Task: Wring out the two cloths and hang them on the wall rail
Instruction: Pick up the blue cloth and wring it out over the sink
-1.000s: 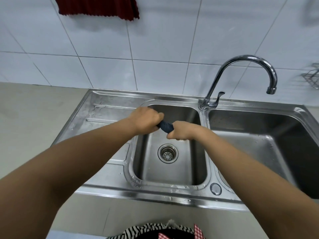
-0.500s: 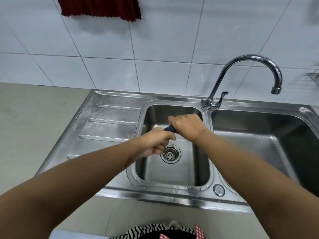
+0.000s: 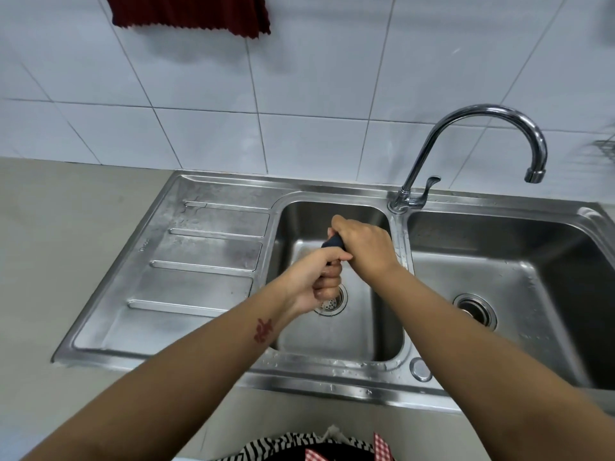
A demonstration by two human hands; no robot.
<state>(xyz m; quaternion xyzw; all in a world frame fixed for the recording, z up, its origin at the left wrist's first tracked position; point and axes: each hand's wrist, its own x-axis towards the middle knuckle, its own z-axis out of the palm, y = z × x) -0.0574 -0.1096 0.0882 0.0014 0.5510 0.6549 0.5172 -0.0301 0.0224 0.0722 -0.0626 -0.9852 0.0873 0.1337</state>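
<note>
hands — left [image 3: 312, 277], right [image 3: 362, 242] | both clenched round dark cloth [image 3: 332, 242] | above sink [image 3: 206, 247]

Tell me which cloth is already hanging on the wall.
The dark red cloth hangs at top left; the dark blue cloth is gripped over the sink.

A single wide-angle view comes from the person's head, looking forward and steeply down over a steel sink [image 3: 213, 267] set in the counter [image 3: 66, 234]. Both forearms enter from 6 o'clock and meet close to the frame's centre, near the lens. The tiled wall [image 3: 332, 78] fills the band toward 12 o'clock, its grout lines bowed by the lens. The tap [image 3: 466, 134] stands toward 2 o'clock. The wearer's striped clothing [image 3: 299, 447] shows at the bottom edge.
</note>
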